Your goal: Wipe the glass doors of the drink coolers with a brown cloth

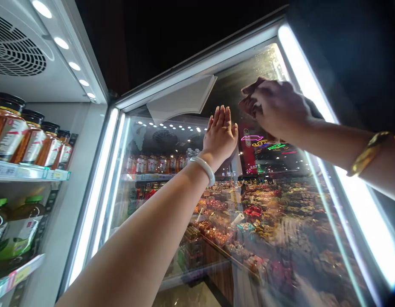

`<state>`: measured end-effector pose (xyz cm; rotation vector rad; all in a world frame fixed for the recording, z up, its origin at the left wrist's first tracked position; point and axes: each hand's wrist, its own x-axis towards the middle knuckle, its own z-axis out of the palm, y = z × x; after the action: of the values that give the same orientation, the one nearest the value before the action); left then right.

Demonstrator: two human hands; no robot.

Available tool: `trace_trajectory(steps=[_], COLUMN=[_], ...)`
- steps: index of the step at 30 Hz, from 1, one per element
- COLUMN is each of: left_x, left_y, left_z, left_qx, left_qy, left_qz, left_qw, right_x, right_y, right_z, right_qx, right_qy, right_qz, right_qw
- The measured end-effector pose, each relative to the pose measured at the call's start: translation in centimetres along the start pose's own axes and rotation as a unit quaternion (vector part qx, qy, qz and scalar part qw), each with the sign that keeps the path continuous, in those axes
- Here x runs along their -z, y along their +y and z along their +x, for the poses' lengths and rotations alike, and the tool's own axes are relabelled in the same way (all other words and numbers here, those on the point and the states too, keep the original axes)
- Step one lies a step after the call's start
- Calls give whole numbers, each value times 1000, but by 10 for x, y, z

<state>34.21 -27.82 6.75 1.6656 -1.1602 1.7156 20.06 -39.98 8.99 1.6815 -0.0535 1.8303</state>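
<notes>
Shop light shone through the open glass door (236,238) of a cooler, and blurred heaps of goods showed beyond the pane. One white card (181,100) was stuck near the door's top edge. Two bright light strips ran along the door frame, one at the hinge side and one at the far edge.

One left hand (220,134) was pressed flat on the inside of the glass, fingers straight and close together, holding nothing. A single pale bangle (203,168) sat on that wrist.

One right hand (277,108) was higher up and to the right, near the door's top corner, its fingers closed on a dark reddish cloth (250,96) held against the glass. One gold-coloured bracelet (368,153) circled that wrist. The two hands were near each other but apart.

At the left, two shelves were in view inside the cooler. On the upper shelf (27,172) four amber bottles (34,138) with dark caps stood in a row, touching side by side. On the lower shelf (15,275) stood two green-capped bottles (20,228). Five round lamps lined the cooler's ceiling beside one round fan grille (15,53). Reflections of bottles and lamps lay on the glass.
</notes>
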Motion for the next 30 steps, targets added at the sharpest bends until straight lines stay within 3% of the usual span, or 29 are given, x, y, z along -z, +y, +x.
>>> trace_trajectory(steps=[4,5,6,8,10,11,12,14,16,17,19,21,23,25,27,30], left_x=[6,7,9,12,14,15,16,17,19,20,22,24,27,29,31,34], left_y=[-23,-28,-33,-41,-49,-53,-58,-68,-78,-82,-88,-91,-91,-93,-95,-101], left_z=[-9,-11,-13,-16,-16,-16,-16,-18,-21,-23,-28,-31,-32,-32,-33,-38], left_qx=[10,11,11,16,25,32,39,48,47,46,47,50,47,40,33,17], left_qy=[2,-7,-17,-30,-27,-23,-18,-12,-11,-10,-11,-12,-14,-17,-24,-29], left_qz=[16,22,28,37,40,41,43,47,50,50,47,41,38,40,51,67], left_qw=[1000,1000,999,999,999,998,998,998,998,998,998,998,998,998,998,997], right_x=[0,0,0,-2,-8,-12,-16,-23,-26,-25,-21,-20,-22,-25,-27,-23], right_y=[-17,-16,-13,-10,-17,-24,-34,-53,-61,-59,-51,-46,-53,-70,-85,-86], right_z=[-10,-7,-1,16,33,38,41,37,29,27,29,41,52,55,48,39], right_qx=[169,183,164,59,-40,-54,-35,78,198,224,178,74,13,43,124,197], right_qy=[-74,-81,-76,-46,-17,-12,-16,-38,-65,-70,-53,-19,1,-15,-47,-72], right_qz=[12,8,0,-15,-12,-3,6,20,22,16,5,-1,10,30,51,51], right_qw=[983,980,983,997,999,998,999,996,978,972,983,997,1000,999,990,977])
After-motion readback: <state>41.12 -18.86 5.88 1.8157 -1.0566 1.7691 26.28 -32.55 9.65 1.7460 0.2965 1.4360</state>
